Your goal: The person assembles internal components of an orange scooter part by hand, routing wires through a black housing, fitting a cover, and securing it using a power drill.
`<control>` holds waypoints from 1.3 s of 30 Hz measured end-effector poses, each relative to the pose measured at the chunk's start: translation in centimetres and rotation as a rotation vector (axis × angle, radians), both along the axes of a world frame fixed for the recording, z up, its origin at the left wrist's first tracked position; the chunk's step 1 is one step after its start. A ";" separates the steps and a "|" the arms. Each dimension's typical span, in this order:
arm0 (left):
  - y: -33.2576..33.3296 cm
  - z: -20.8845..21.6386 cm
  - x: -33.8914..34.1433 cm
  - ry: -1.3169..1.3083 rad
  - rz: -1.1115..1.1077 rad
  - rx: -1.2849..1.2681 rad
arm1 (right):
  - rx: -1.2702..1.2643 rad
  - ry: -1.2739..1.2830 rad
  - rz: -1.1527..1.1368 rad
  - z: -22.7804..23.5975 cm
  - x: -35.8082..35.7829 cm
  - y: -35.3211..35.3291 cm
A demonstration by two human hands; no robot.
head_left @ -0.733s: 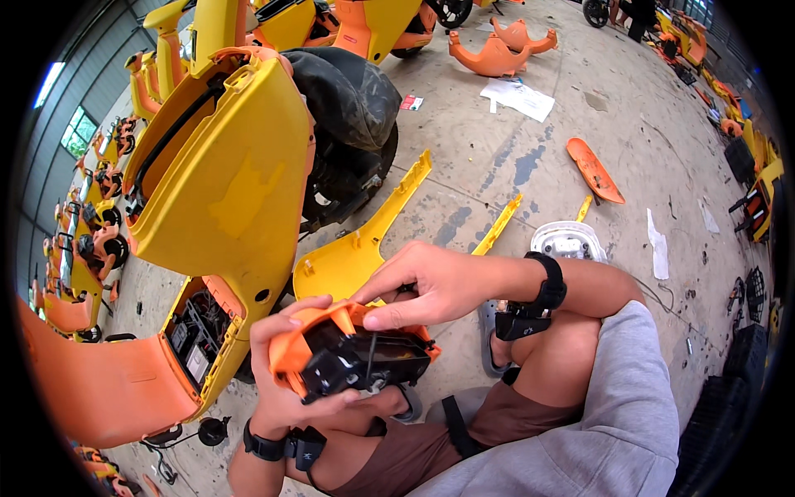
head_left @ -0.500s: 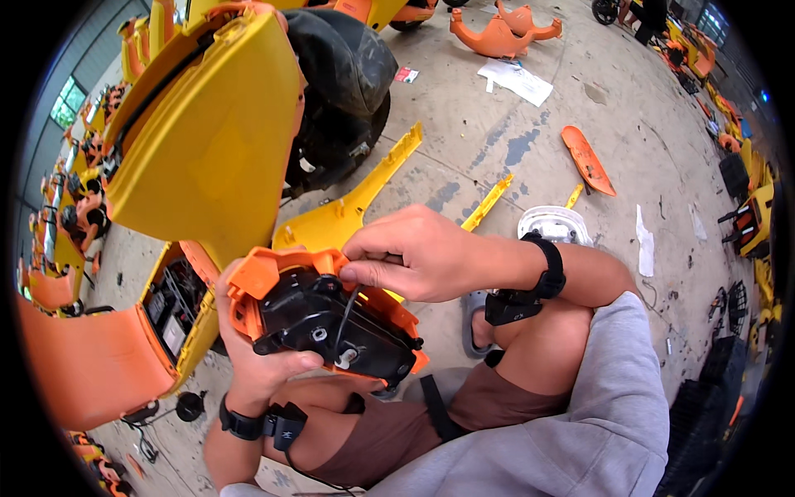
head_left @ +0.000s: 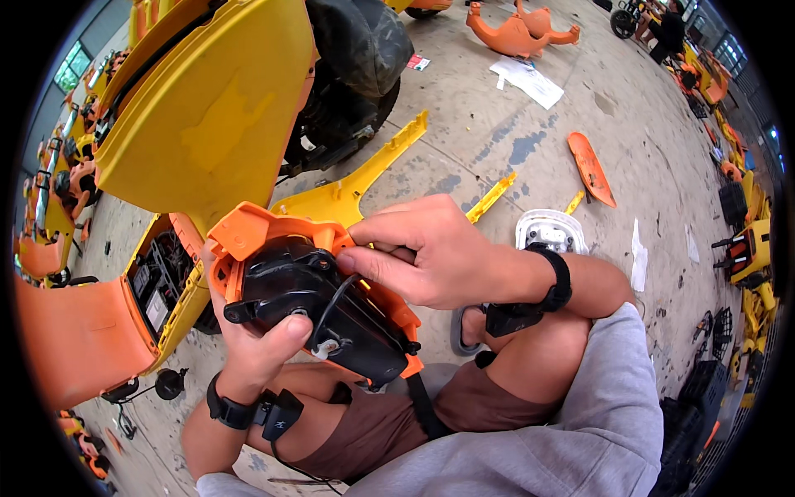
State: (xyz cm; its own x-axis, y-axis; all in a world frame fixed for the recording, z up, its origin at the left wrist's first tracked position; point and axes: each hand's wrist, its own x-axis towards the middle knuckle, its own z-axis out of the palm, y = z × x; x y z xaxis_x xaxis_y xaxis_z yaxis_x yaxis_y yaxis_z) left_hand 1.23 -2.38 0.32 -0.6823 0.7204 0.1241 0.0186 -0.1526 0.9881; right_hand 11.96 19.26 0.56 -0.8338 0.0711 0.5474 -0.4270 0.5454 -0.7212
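Note:
Over my lap is a black headlight-like housing (head_left: 286, 277) set in an orange plastic cover (head_left: 257, 228). A dark cable (head_left: 329, 313) curves across the back of the housing. My left hand (head_left: 257, 340) is closed around the left side of the cover, with its thumb pressed on the black housing. At the cover's upper right corner, my right hand (head_left: 422, 253) is pinched, its thumb and forefinger at the orange edge. Whatever sits between those fingertips is too small or hidden to name.
A yellow scooter body panel (head_left: 207, 116) with a black wheel stands close ahead on the left. Yellow trim strips (head_left: 389, 166), a white shell (head_left: 551, 229) and a curved orange panel (head_left: 591, 170) lie on the floor. A person (head_left: 665, 29) sits far off at the upper right.
My left thumb has shifted onto the black housing, and the assembly has tilted and come slightly up and left. The right hand stays pinched at the same corner.

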 end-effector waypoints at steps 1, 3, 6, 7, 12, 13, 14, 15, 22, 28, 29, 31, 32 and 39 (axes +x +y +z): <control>0.1 -0.1 0.1 0.009 0.021 -0.001 | -0.008 -0.013 -0.011 0.0 0.0 -0.3; 0.4 0.0 0.3 0.024 0.058 -0.004 | -0.019 -0.018 -0.026 0.0 0.0 -0.6; 0.9 0.0 0.4 0.012 0.079 -0.021 | -0.010 0.000 -0.038 -0.7 -0.2 -0.8; 1.1 0.1 0.2 -0.007 0.070 -0.031 | 0.008 0.007 -0.043 -1.1 -0.3 -0.7; 1.4 0.0 -1.1 -0.159 -0.045 -0.046 | 0.046 -0.038 -0.031 -1.3 -0.4 -0.5; 1.6 0.4 -0.9 -0.188 -0.048 -0.033 | 0.058 -0.056 -0.031 -1.5 -0.3 -0.5; 1.6 0.4 -0.9 -0.174 -0.044 -0.037 | 0.068 -0.073 -0.034 -1.7 -0.3 -0.5; 1.5 0.3 -0.9 -0.161 -0.040 -0.041 | 0.066 -0.066 -0.039 -1.9 -0.4 -0.6; 1.4 1.5 -0.4 -0.076 0.026 -0.035 | 0.082 -0.087 -0.057 -1.6 -0.8 -1.1; 1.6 0.5 -0.8 0.130 0.138 0.021 | -0.073 -0.258 -0.036 -1.4 -1.4 -1.1; 1.5 0.6 -0.7 0.131 0.126 -0.009 | -0.102 -0.365 -0.034 -1.5 -1.3 -0.9; 1.3 0.5 -0.8 0.171 0.108 -0.059 | -0.088 -0.367 -0.039 -1.7 -1.2 -0.7; 1.1 0.8 -0.8 0.193 0.100 -0.102 | -0.081 -0.369 -0.037 -1.8 -1.3 -0.7; 0.5 0.4 -0.2 0.294 0.181 -0.115 | 0.111 -0.550 0.064 -0.3 -1.0 -1.1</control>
